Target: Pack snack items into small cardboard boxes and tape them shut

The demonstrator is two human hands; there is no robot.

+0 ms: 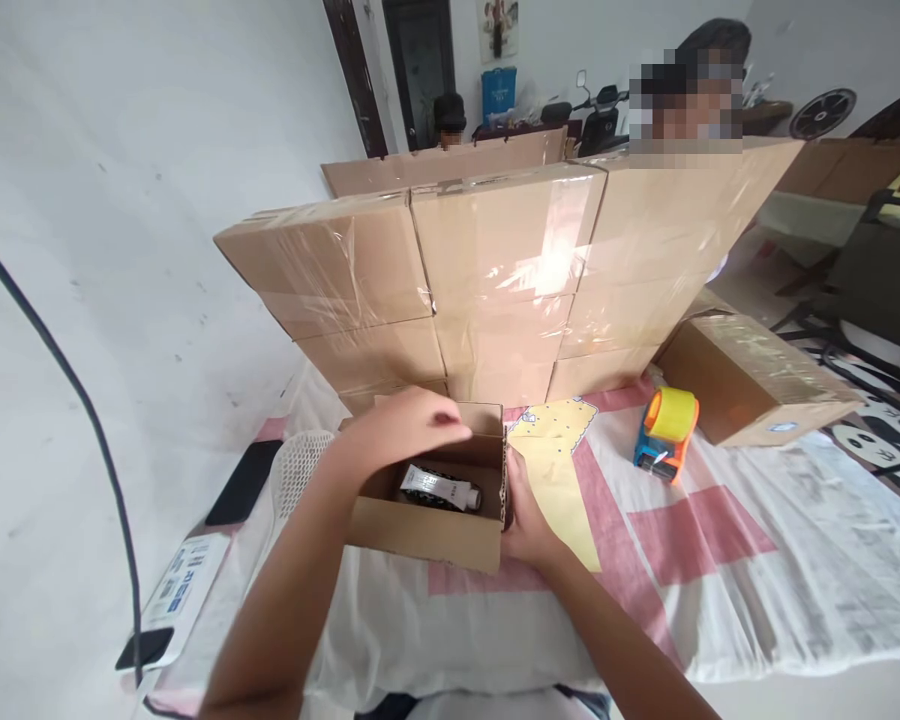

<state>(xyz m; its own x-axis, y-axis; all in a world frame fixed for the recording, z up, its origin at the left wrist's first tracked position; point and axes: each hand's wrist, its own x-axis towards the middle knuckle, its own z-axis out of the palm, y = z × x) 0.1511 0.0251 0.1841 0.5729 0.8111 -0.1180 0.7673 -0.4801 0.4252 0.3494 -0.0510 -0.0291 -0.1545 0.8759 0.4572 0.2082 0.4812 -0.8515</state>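
Note:
A small open cardboard box [427, 535] sits on the cloth-covered table in front of me. Inside it lies a white tube [439, 487] with a pale cap, on top of something dark with a speckled pattern. My right hand [526, 515] grips the box's right wall, thumb up along the edge. Over the back left part of the box is my left hand [409, 430], its fingers curled together and slightly blurred. Whether anything is between those fingers is hidden.
Taped cardboard cartons [510, 250] form a wall behind the box. To the right are a tape dispenser [664, 435] and a closed carton [765, 375]. A white mesh basket [300, 470], a black phone-like slab [246, 482] and a cable [82, 400] are at left. A person [690, 90] is beyond the cartons.

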